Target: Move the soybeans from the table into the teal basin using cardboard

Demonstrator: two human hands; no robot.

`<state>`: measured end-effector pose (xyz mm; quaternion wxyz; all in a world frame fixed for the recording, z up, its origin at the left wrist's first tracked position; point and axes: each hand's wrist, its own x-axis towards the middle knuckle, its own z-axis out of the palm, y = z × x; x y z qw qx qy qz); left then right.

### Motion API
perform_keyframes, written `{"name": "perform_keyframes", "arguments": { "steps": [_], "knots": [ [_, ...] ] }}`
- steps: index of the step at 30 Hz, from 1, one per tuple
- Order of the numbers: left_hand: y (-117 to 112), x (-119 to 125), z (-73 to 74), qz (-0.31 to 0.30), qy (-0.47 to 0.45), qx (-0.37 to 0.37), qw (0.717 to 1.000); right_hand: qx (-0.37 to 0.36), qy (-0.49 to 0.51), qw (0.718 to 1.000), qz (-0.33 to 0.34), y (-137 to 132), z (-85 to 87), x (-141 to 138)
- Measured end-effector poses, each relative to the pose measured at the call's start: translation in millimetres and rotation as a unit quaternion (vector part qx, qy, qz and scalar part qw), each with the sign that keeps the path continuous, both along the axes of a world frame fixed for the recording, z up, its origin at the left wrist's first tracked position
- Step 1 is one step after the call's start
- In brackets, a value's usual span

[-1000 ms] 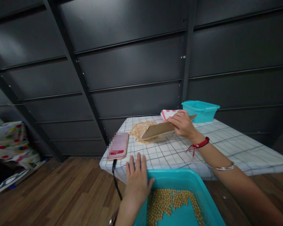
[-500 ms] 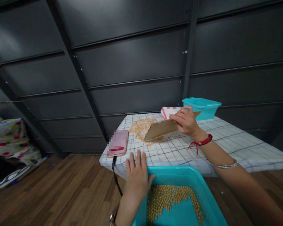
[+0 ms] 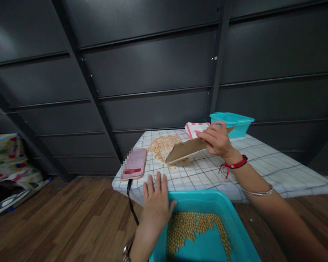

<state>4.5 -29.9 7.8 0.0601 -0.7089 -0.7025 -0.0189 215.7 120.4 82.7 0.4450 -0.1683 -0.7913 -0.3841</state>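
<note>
My right hand (image 3: 214, 139) grips a flat piece of brown cardboard (image 3: 187, 150) by its right end. The cardboard slants over the table, its lower left edge at a spread of yellow soybeans (image 3: 164, 145) mixed with fine white grains. My left hand (image 3: 157, 202) lies with fingers stretched out at the left rim of a turquoise basin (image 3: 246, 227). That basin sits against the table's near edge, below my view, and holds a layer of soybeans (image 3: 191, 222), with part of its bottom bare.
A second turquoise basin (image 3: 242, 128) stands at the back of the checked tablecloth (image 3: 251, 153), beside a folded pink-and-white cloth (image 3: 195, 129). A pink phone (image 3: 135, 163) with a black strap (image 3: 131, 202) lies at the left edge. Dark panels (image 3: 158, 69) rise behind.
The whole view has shifted slightly. My right hand still holds the cardboard at the soybeans, with its edge tilted a little differently. My left hand stays at the basin's rim.
</note>
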Motion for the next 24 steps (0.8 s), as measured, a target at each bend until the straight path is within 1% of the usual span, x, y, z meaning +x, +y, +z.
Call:
{"name": "perform_keyframes", "arguments": {
  "steps": [6, 10, 13, 16, 21, 24],
  "knots": [
    [1, 1, -0.8, -0.004, 0.005, 0.005, 1.000, -0.030, -0.039, 0.999, -0.021, -4, 0.6, 2],
    [1, 2, 0.8, 0.003, 0.001, -0.008, 1.000, -0.014, -0.018, 1.000, -0.009, -7, 1.1, 3],
    [2, 2, -0.3, -0.002, 0.002, 0.000, 1.000, -0.004, -0.014, 1.000, -0.027, -6, 1.4, 2],
    [2, 0, -5.5, -0.008, 0.003, 0.012, 1.000, -0.016, -0.032, 0.998, -0.050, -5, 1.5, -1],
    [3, -9, -17.7, -0.032, -0.004, 0.049, 0.998, -0.021, -0.038, 0.998, -0.047, -8, 4.6, 0],
    [4, -11, -20.4, -0.027, -0.006, 0.044, 0.999, -0.016, -0.033, 0.998, -0.050, -12, 7.4, 1]
  ]
}}
